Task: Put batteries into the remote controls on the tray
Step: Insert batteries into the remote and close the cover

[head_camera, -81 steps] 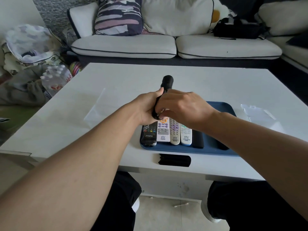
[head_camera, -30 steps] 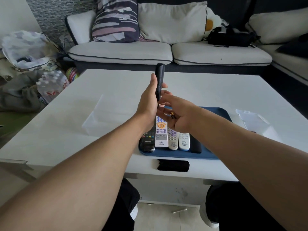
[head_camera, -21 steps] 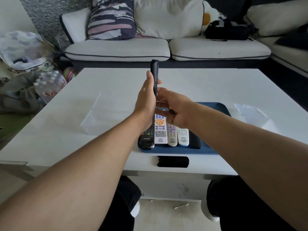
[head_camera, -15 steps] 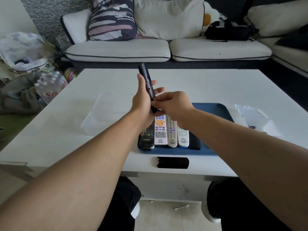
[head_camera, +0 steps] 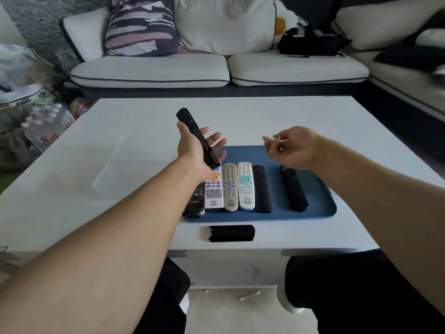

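Observation:
My left hand (head_camera: 192,153) is raised over the blue tray's (head_camera: 315,208) left end and grips a slim black remote (head_camera: 192,127), tilted with its top pointing away and left. My right hand (head_camera: 293,149) hovers over the tray's back right with curled fingers, pinching a small battery (head_camera: 279,148) of which only the end shows. In the tray lie a black remote (head_camera: 195,204), three white remotes (head_camera: 230,189) side by side, and two slim black remotes (head_camera: 262,189) (head_camera: 294,190). A black battery cover (head_camera: 231,233) lies on the white table (head_camera: 289,116) in front of the tray.
A clear plastic box (head_camera: 113,165) stands on the table left of my left arm. A white sofa (head_camera: 216,68) with cushions runs behind the table. A pack of water bottles (head_camera: 45,124) and bags sit on the floor at left. My knees are under the table's near edge.
My hands have separated: the right hand left the held remote and moved right over the tray. The left hand tilted the remote further left and spread its fingers.

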